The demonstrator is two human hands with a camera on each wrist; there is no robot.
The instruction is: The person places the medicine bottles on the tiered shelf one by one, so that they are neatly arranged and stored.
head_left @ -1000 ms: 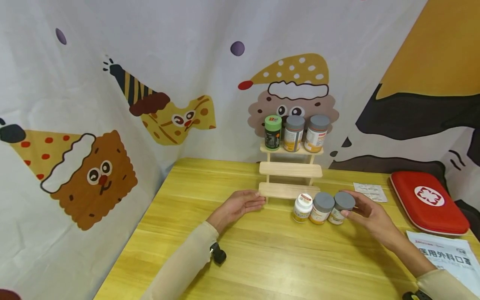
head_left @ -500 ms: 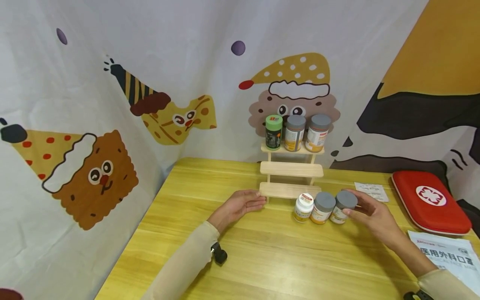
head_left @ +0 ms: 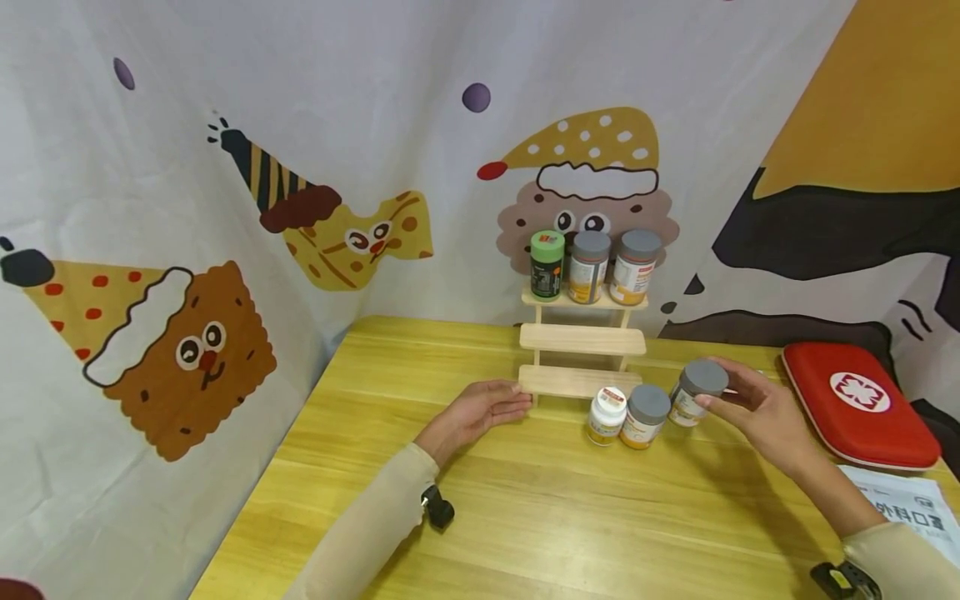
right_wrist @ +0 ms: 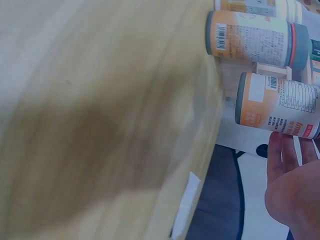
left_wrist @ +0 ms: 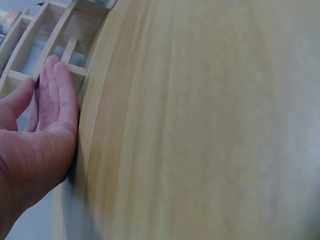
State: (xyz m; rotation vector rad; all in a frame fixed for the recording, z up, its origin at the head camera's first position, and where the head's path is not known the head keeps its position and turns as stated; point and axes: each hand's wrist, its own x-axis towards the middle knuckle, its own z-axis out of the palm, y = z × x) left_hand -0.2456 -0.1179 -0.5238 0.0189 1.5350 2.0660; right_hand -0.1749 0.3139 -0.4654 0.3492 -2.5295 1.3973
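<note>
My right hand (head_left: 765, 418) grips a grey-capped supplement bottle (head_left: 694, 395) between thumb and fingers. It is slightly tilted, and in the right wrist view this bottle (right_wrist: 275, 106) shows a gap from the tabletop. To its left stand another grey-capped bottle (head_left: 643, 422) and a smaller white bottle (head_left: 606, 422), side by side before a three-step wooden rack (head_left: 581, 337). My left hand (head_left: 480, 412) rests at the rack's lower left end with straight fingers, which meet the wooden frame (left_wrist: 75, 68) in the left wrist view.
On the rack's top step stand a green-capped bottle (head_left: 547, 271) and two grey-capped bottles, one being an orange-white bottle (head_left: 633, 275). A red first-aid case (head_left: 858, 406) and a face mask packet (head_left: 911, 504) lie at the right. A printed curtain (head_left: 420, 125) hangs behind the table.
My right hand has lifted the grey-capped bottle off the row and moved it right and away from me. The paper slip behind it is now mostly covered. My left hand stays put.
</note>
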